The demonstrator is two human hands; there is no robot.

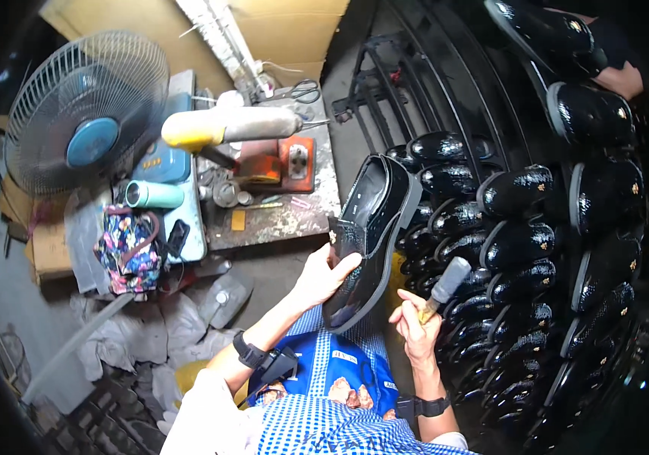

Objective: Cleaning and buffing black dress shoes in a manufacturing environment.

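My left hand is closed on a glossy black shoe, thumb over its upper. The shoe is tilted, its opening and pale insole facing up and its thick sole edge toward the right. To the right of the shoe, apart from it, my right hand grips a small tool with a grey, roughly cylindrical end and a yellowish part at the fingers. The rest of the tool is hidden in my hand, and its exact kind does not show. My right index finger points out partly.
Racks of glossy black shoes fill the right side, close to my right hand. A worn workbench at the back left carries a yellow-and-white lamp-like arm and scissors. Left stand a fan, teal bottle and floral bag.
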